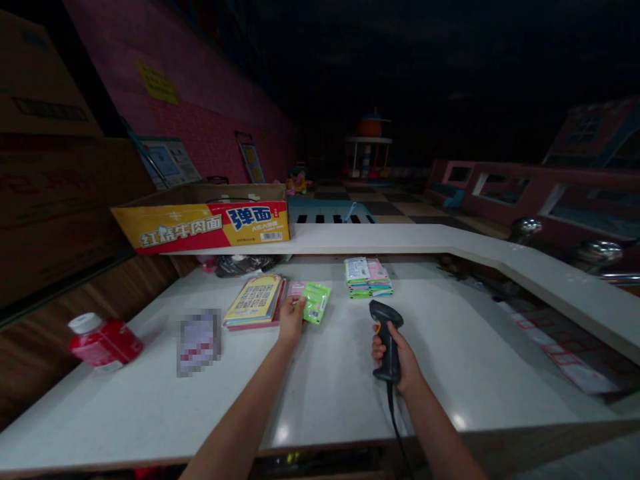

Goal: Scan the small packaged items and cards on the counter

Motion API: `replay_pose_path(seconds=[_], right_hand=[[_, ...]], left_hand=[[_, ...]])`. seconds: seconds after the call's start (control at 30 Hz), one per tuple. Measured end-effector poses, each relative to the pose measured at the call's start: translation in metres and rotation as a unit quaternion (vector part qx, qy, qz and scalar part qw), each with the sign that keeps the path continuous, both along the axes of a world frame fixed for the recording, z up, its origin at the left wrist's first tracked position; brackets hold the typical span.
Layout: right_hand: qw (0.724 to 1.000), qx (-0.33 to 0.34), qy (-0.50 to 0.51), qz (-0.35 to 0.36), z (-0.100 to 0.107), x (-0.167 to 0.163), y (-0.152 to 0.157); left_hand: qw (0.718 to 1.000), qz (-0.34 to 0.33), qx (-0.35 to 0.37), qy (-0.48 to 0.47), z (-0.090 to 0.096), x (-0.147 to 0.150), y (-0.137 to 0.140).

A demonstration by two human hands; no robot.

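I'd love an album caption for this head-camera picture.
A green packet in the left-hand grip, a corded barcode scanner in the right-hand grip, at a white counter.

The open-topped, yellow-and-red cardboard carton [215, 225] reads "红烧牛肉面" in 5 pale characters on yellow and "弹面" in 2 large blue characters on red, with a black-and-white printed barcode [271, 236] lower right. Print on the flat, shiny green plastic packet [317, 302], yellow-covered paper booklet [256, 298] and yellow rectangular wall sign [158, 83] is too small or blurred to read.
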State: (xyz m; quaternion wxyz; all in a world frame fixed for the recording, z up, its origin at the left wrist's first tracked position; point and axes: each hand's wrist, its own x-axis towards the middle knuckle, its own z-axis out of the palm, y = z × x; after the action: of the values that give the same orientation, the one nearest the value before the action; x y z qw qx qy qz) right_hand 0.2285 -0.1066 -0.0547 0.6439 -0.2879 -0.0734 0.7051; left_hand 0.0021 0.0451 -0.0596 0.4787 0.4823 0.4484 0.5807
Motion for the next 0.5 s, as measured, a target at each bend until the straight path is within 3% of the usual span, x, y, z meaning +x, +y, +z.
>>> replay_pose_path(seconds=[0.23, 0.37, 0.5], right_hand=[[0.999, -0.003, 0.042, -0.011, 0.003, -0.001, 0.001], [0.998, -0.008, 0.054, -0.018, 0.004, -0.002, 0.003], [0.998, -0.018, 0.057, -0.013, 0.005, -0.002, 0.006]], left_hand=[[0.961, -0.194, -0.149, -0.132, 0.05, 0.052, 0.004], [0.943, -0.241, -0.169, -0.156, 0.072, 0.089, 0.015], [0.937, -0.251, -0.183, -0.161, 0.08, 0.124, 0.03]])
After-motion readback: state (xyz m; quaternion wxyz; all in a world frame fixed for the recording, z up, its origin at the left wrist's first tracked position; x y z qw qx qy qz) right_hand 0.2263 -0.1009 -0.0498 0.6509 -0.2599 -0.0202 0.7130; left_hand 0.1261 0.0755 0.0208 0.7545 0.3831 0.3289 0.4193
